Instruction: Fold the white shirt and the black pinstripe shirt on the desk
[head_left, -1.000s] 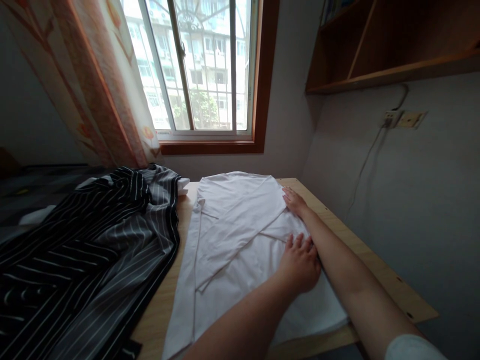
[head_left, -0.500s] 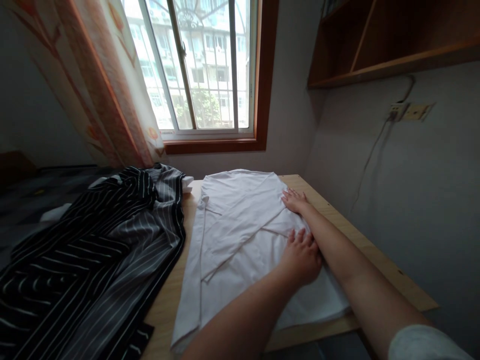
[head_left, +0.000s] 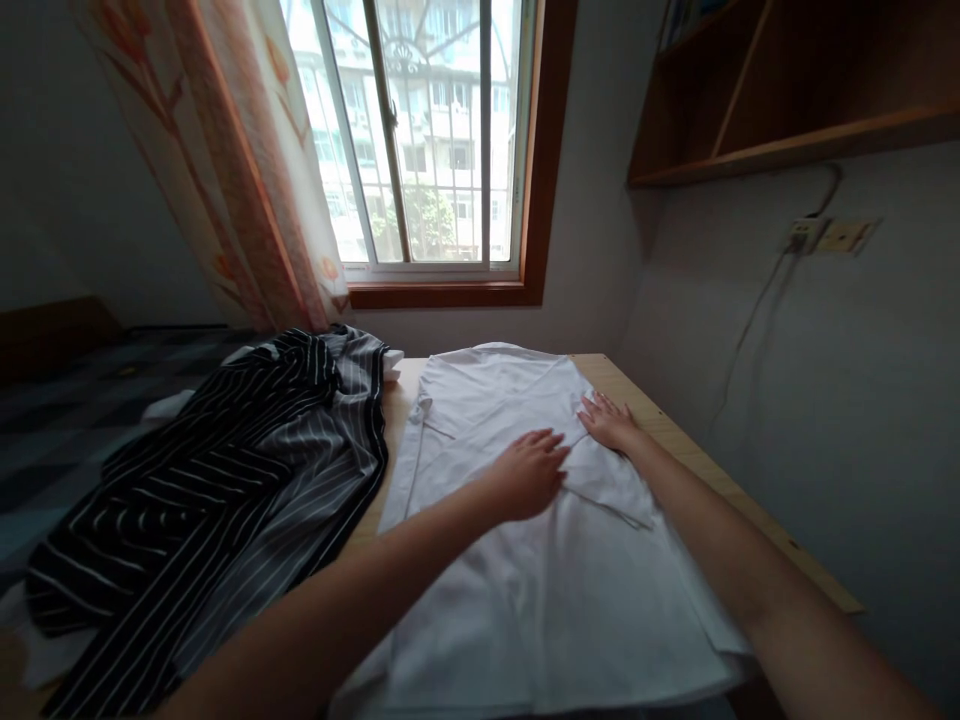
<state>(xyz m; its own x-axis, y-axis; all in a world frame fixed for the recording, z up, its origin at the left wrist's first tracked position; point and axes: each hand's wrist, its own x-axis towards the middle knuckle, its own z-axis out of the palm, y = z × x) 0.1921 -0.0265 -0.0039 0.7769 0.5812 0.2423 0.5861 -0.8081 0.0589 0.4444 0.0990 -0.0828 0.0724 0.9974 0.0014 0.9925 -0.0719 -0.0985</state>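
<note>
A white garment [head_left: 465, 590] lies spread over the wooden table, its upper end toward the window and a folded strip running across its middle. My left hand [head_left: 529, 474] is over the middle of the cloth, fingers apart and pointing right, with nothing in it. At the garment's right edge, my right hand [head_left: 606, 421] rests with fingers spread on the fabric. A black-and-white striped garment [head_left: 217, 490] lies in a loose heap to the left of the white one.
Bare wood of the table [head_left: 637, 395] shows along the right side. A dark checked bed [head_left: 45, 430] is at the left. Behind are a curtain [head_left: 240, 150] and a window [head_left: 427, 130]; a wooden shelf [head_left: 795, 140] hangs above an outlet [head_left: 806, 235] with a cord.
My left hand has moved left and slightly up across the white garment. The folded strip that ran toward the lower left now points to the lower right. The view has shifted a little.
</note>
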